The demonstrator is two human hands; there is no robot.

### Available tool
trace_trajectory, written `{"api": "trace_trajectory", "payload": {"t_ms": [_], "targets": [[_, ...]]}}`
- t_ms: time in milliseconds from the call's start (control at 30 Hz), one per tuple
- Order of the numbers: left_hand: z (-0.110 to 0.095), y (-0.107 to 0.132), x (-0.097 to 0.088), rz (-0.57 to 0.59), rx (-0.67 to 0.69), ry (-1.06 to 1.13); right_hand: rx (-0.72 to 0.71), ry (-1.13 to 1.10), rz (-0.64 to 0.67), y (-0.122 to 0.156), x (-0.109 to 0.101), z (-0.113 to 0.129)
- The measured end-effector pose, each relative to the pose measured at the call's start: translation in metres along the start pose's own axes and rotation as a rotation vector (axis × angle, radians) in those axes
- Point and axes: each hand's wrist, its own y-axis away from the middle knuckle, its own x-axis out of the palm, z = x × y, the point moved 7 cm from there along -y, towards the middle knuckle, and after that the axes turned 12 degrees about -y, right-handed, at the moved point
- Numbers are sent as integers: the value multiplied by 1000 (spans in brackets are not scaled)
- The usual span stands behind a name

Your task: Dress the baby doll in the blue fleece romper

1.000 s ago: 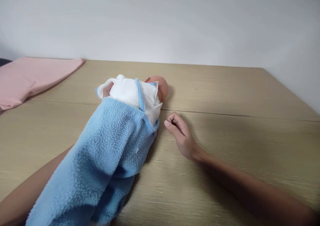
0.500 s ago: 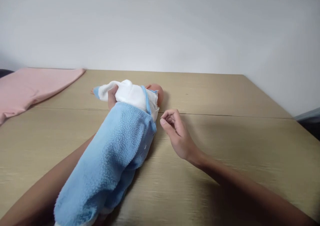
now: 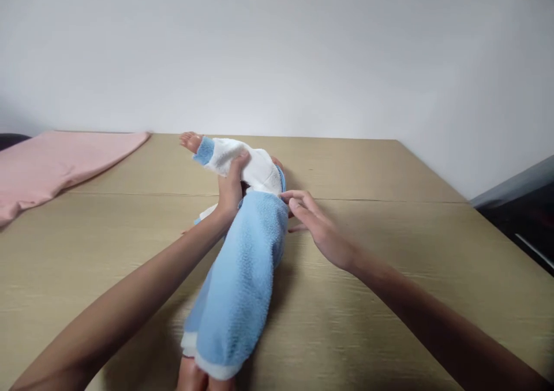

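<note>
A baby doll (image 3: 244, 264) in a fuzzy blue-and-white outfit is turned on its side above the table, its feet toward me. Its head is mostly hidden behind the white top (image 3: 264, 169). My left hand (image 3: 231, 186) is wrapped round the doll's upper body from the left, with the thumb on the white cloth. One doll arm (image 3: 194, 143) points out to the left over that hand. My right hand (image 3: 314, 221) is at the doll's back, fingers apart, with the fingertips at or very near the waist of the blue trousers.
A pink cloth (image 3: 64, 163) lies spread at the table's far left. The wooden table (image 3: 389, 275) has a seam running across it and meets a pale wall (image 3: 277, 56). Something dark (image 3: 523, 224) stands beyond the table's right edge.
The doll has been rolled further onto its side and shifted right, its legs swinging toward the middle. My left hand now shows more. My right hand has opened its fingers near the doll's back.
</note>
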Motion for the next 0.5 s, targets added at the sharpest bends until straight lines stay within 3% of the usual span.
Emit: {"api": "trace_trajectory", "payload": {"t_ms": [167, 267, 400, 500], "targets": [[-12, 9, 10, -75, 167, -238, 30, -154, -79, 8, -6, -5], [-13, 14, 21, -48, 223, -372, 106, -254, -115, 10, -12, -4], [-11, 24, 46, 123, 274, -541, 268, -446, -172, 15, -27, -11], [-17, 43, 67, 339, 467, -772, 333, -587, -186, 16, -42, -25]]}}
